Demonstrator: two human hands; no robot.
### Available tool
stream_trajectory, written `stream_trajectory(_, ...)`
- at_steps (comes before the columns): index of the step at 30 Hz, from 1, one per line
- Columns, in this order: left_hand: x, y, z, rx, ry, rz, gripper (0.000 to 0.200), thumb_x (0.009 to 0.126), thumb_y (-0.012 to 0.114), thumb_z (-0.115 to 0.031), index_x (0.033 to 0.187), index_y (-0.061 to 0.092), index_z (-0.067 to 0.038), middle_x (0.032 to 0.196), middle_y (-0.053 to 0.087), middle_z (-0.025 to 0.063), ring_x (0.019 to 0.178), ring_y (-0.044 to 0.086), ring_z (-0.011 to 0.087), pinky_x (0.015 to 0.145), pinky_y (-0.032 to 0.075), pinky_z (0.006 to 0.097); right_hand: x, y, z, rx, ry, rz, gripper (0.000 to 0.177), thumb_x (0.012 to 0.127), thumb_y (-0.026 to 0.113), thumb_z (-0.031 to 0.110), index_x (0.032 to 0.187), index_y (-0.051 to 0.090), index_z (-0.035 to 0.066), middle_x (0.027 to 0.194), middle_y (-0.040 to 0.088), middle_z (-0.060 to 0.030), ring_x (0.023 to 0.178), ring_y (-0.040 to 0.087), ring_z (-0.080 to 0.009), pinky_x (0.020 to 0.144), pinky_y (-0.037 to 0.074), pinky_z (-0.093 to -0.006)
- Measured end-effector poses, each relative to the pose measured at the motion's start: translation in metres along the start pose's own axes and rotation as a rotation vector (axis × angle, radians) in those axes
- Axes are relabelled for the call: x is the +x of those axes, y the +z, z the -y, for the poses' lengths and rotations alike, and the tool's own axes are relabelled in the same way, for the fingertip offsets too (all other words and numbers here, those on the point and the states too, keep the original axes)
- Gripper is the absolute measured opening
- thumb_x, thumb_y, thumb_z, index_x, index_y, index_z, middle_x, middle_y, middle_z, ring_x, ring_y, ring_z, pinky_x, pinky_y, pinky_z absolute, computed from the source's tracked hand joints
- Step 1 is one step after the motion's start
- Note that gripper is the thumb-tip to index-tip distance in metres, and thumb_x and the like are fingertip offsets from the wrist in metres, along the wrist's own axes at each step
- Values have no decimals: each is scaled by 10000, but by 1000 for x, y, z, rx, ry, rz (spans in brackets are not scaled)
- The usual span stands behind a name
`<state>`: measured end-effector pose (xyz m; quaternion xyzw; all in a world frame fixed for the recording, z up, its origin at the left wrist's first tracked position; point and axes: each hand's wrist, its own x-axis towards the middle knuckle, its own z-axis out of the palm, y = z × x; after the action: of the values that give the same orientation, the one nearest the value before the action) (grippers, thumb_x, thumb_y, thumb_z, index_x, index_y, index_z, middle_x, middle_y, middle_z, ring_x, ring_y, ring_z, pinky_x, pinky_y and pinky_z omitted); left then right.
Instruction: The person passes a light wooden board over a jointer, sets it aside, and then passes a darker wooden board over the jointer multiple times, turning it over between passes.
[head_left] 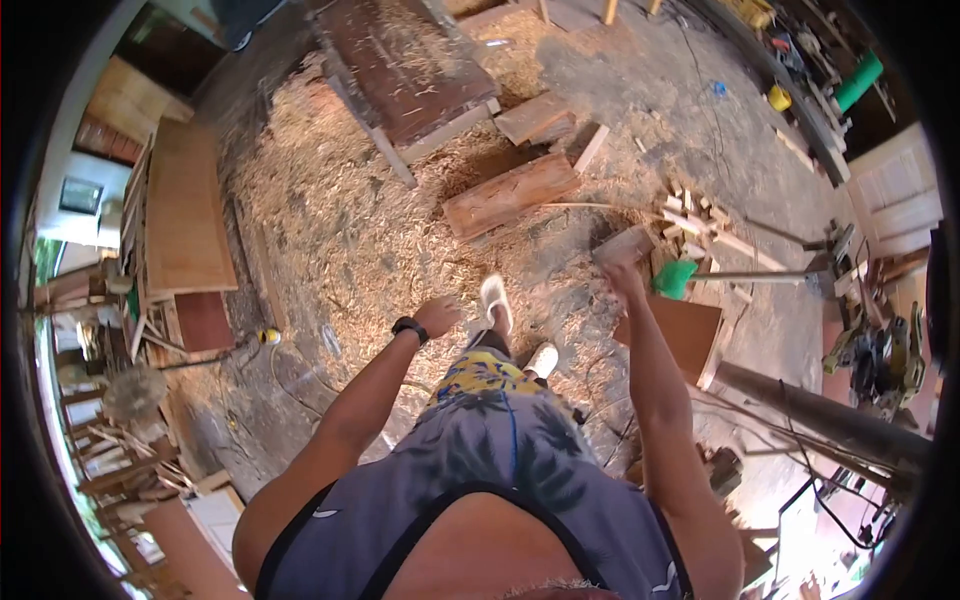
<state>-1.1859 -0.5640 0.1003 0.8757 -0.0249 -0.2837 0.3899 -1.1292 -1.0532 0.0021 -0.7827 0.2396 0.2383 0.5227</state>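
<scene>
My right hand (626,284) is stretched forward at the right, with its fingers against the near edge of a short wooden block (624,246). The fingers look closed on the block, though their far side is hidden. A green object (673,279), perhaps a bag, lies just right of this hand. My left hand (438,316), with a black watch (409,327) on its wrist, hangs over the shavings on the floor. It holds nothing, and its fingers are apart.
Wood shavings (300,180) cover much of the floor. Ahead stand a dark wooden bench (420,85) and a thick plank (512,195). Cut offcuts (700,222) are piled at the right, near a brown panel (682,335). A long pipe (820,410) crosses the lower right.
</scene>
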Motion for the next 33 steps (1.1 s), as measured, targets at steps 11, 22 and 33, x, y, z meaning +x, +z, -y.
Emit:
stream_trajectory(11,276,-125,-152,274,300,74,485,929,664,-347,1273,650,-5,1145,717,239,1035,693,392,925,546,460,75,4,-44,-683,-3,299,438,931,703,438,1125,760,49,799,743,-151,710,734,-260,620,598,-410)
stream_trajectory(22,511,-202,-190,1000,497,106,335,845,703,-208,1152,693,-76,1169,676,166,1208,561,345,1149,380,537,325,11,-161,-807,-257,336,383,956,682,431,1000,762,59,815,734,-183,753,741,-304,639,593,-464)
stream_trajectory(33,584,-207,-189,1052,712,400,252,880,670,-267,962,687,-29,1027,689,126,1010,648,337,930,494,500,581,4,-55,-657,166,457,591,856,745,553,1046,769,-6,1111,725,-261,1076,702,-412,926,557,-476)
